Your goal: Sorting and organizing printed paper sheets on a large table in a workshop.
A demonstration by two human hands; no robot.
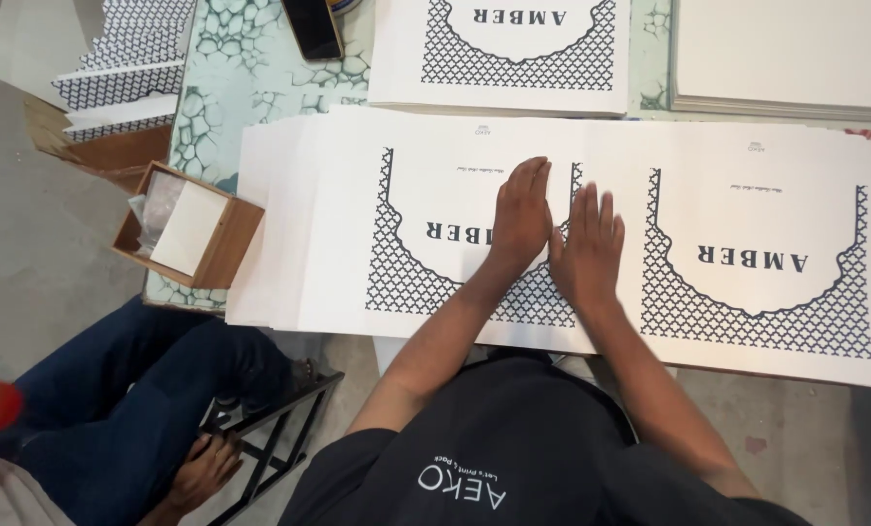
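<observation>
A wide stack of white printed sheets (pixel 338 205) with dark lattice patterns lies on the table in front of me. Both my hands rest flat on the top sheet, side by side near its middle. My left hand (pixel 520 216) presses palm down with fingers together. My right hand (pixel 587 251) lies just beside it, fingers slightly spread, touching the lattice print. Neither hand holds anything.
A second printed stack (pixel 499 83) sits farther back, a plain white stack (pixel 786 58) at the far right. A dark phone (pixel 312 27) lies on the green patterned tabletop (pixel 250 78). A small brown box (pixel 190 226) hangs over the left edge. Another person's legs (pixel 124 409) are lower left.
</observation>
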